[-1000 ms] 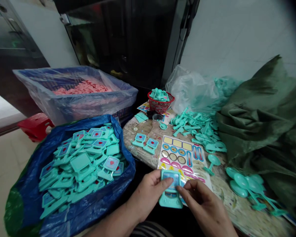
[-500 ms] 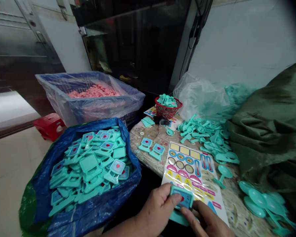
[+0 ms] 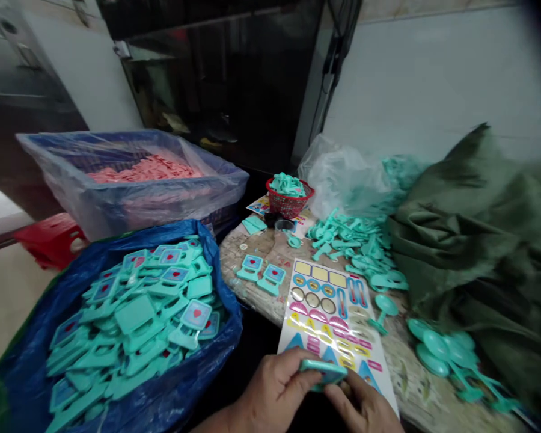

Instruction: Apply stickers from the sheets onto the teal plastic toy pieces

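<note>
A teal plastic toy monitor point(image 3: 327, 370) with a blue screen sticker is tilted almost edge-on between my two hands. My left hand point(image 3: 277, 388) pinches its left side, thumb over the front. At its right side, my right hand point(image 3: 363, 400) grips it with bent fingers. Just beyond lies a sticker sheet point(image 3: 318, 313) printed with blue, pink and yellow shapes. Two more toy monitors with red hearts, one point(image 3: 251, 267) beside the other point(image 3: 272, 278), stand on the table left of the sheet.
At left, a blue bag point(image 3: 228, 325) holds a heap of toy monitors point(image 3: 135, 316). Behind it is a plastic-lined blue crate point(image 3: 162, 201) of pink pieces. A red basket point(image 3: 287, 205), loose teal parts point(image 3: 356, 240), round-ended teal pieces point(image 3: 437, 352) and dark green cloth point(image 3: 469, 270) occupy the table point(image 3: 238, 252).
The toy monitor in my hands has tipped from facing me to nearly edge-on. The view has turned right, so the surroundings sit further left.
</note>
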Available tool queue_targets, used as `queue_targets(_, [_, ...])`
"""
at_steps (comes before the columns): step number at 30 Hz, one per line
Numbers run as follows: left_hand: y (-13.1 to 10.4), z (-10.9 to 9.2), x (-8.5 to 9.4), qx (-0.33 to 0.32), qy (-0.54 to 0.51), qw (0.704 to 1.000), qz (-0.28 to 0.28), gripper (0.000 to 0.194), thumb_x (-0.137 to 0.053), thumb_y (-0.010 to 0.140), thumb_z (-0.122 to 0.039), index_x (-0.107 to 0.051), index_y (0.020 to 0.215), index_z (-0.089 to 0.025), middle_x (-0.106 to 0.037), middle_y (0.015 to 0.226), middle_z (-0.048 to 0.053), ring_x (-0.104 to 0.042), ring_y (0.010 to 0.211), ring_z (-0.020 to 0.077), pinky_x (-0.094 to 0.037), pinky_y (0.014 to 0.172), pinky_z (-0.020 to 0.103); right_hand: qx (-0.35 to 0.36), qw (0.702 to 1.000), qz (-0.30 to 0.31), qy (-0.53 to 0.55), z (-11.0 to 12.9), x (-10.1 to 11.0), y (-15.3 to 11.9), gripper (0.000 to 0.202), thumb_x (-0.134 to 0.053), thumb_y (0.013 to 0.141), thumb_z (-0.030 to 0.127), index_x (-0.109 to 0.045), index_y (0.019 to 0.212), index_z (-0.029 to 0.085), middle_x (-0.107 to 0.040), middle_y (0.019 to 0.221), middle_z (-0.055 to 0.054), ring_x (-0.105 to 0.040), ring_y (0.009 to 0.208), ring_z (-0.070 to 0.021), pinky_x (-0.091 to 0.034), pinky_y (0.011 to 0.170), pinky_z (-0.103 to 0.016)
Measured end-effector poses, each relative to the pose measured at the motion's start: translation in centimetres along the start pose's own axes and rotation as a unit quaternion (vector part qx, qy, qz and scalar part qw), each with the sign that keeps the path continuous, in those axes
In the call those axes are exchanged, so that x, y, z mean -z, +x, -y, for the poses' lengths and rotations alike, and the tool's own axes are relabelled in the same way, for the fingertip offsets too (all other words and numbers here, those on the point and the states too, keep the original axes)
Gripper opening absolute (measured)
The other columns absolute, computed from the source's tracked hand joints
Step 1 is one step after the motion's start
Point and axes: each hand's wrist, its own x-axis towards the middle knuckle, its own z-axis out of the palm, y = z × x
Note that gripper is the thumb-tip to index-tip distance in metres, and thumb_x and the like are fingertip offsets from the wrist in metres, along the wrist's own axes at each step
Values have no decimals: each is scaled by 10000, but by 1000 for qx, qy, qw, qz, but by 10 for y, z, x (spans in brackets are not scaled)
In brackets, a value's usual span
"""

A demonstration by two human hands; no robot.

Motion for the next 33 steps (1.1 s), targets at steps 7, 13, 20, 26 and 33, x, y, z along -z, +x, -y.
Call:
queue_targets(7, [51, 0, 55, 78, 46, 975, -203, 329, -475, 841, -414, -580, 1061, -192, -669, 1027, 19, -599, 965, 186, -459, 860, 278, -59, 996, -37, 63, -9, 4, -1, 442, -412, 781, 623, -495, 694, 197, -331, 565, 58, -349, 562, -112, -318, 528, -218])
queue_targets(13, [119, 22, 109, 67, 202, 941, -264, 435, -487, 779, -317, -504, 1176, -141, -619, 1143, 123, -578, 1057, 254, -416, 949, 412, -32, 996, -69, 50, -25, 26, 8, 385, -396, 822, 551, -498, 717, 196, -416, 605, 39, -392, 596, -122, -323, 555, -231])
queue_targets(20, [95, 45, 103, -21, 336, 903, -265, 451, -440, 787, -344, -539, 1157, -106, -572, 1217, 164, -502, 1167, 271, -351, 1025, 443, -15, 978, -187, -88, -52, 80, 40, 361, -367, 849, 480, -499, 656, 205, -485, 561, 20, -470, 557, -137, -365, 510, -230])
queue_targets(26, [58, 37, 66, -97, 327, 907, -247, 291, -432, 859, -314, -615, 1050, -192, -677, 1045, 59, -625, 976, 178, -484, 898, 305, -41, 947, -242, -209, -77, 137, 113, 300, -358, 840, 228, -640, 906, 150, -603, 976, -128, -568, 875, -217, -414, 763, -291])
queue_targets(33, [32, 53, 37, -90, 276, 939, -183, 216, -457, 861, -215, -644, 971, -227, -705, 950, 14, -655, 875, 120, -519, 799, 195, -107, 924, -221, -294, -91, 150, 150, 248, -394, 813, 163, -629, 888, 132, -563, 988, -164, -586, 742, -225, -369, 613, -303])
